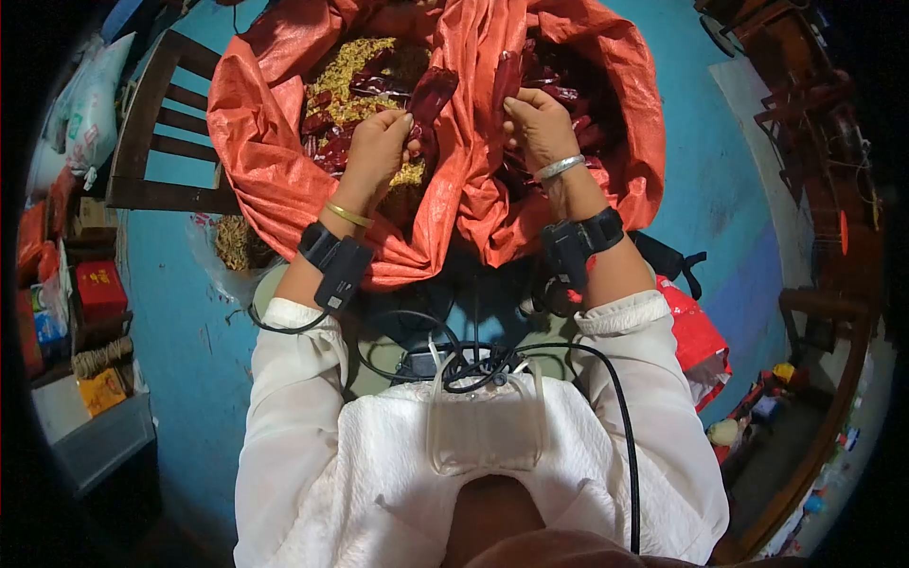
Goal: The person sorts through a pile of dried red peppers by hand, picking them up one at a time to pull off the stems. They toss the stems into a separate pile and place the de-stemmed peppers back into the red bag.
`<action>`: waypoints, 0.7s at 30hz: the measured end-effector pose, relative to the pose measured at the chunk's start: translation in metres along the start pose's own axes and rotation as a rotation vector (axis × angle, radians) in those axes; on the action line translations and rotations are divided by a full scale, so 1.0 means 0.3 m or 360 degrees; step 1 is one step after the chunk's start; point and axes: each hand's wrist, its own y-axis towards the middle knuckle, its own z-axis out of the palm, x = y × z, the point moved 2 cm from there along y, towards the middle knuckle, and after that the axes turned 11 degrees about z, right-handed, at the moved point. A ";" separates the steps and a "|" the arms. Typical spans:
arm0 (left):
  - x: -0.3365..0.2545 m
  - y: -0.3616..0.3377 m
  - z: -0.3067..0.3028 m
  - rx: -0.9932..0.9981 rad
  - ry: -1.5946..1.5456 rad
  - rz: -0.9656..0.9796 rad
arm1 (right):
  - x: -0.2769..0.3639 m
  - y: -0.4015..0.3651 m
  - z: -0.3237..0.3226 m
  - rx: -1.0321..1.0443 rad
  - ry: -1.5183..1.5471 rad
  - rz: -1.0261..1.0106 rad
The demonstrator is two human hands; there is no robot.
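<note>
My left hand (380,151) is closed on a large dark red dried chili pepper (433,93), pinched between thumb and fingers at its lower end. It is over the left orange-red woven sack (248,114), which holds yellow seeds (355,68) and pieces of red chili. Another dried chili pepper (507,79) stands upright in the fingers of my right hand (543,130), at the inner edge of the right orange-red sack (641,114). Dark red dried chilies (568,95) lie inside that sack. Folds of the two sacks meet between my hands.
A dark wooden chair (142,142) stands left of the sacks, near a clear plastic bag (232,248) of brownish dried stuff. At right are a red-and-white bag (696,341) and wooden furniture (805,85). Black cables (620,398) run across my lap and chest.
</note>
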 end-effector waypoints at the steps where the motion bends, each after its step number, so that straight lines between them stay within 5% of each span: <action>1: 0.006 0.003 0.003 -0.0026 -0.0037 -0.0006 | 0.004 -0.001 -0.001 -0.0035 -0.0009 0.0011; 11: 0.028 0.013 -0.020 -0.0048 0.0080 0.0020 | 0.003 0.071 -0.120 -0.0042 0.0269 0.0032; 14: 0.027 0.022 -0.050 0.0021 0.0241 0.0068 | 0.029 0.106 -0.180 -0.0381 0.0426 -0.0016; 15: 0.029 0.024 -0.054 -0.0046 0.0298 0.0126 | 0.034 0.123 -0.194 -0.0288 0.0743 0.0052; 16: 0.042 0.029 -0.065 -0.0056 0.0300 0.0113 | 0.021 0.129 -0.216 -0.0547 0.0965 0.0105; 19: 0.041 0.034 -0.102 0.0008 0.0817 0.0425 | -0.007 0.107 -0.161 -0.0494 0.0864 0.0183; 21: 0.026 0.024 -0.120 -0.0027 0.1152 0.0570 | -0.008 0.075 -0.071 -0.0130 0.0435 0.0037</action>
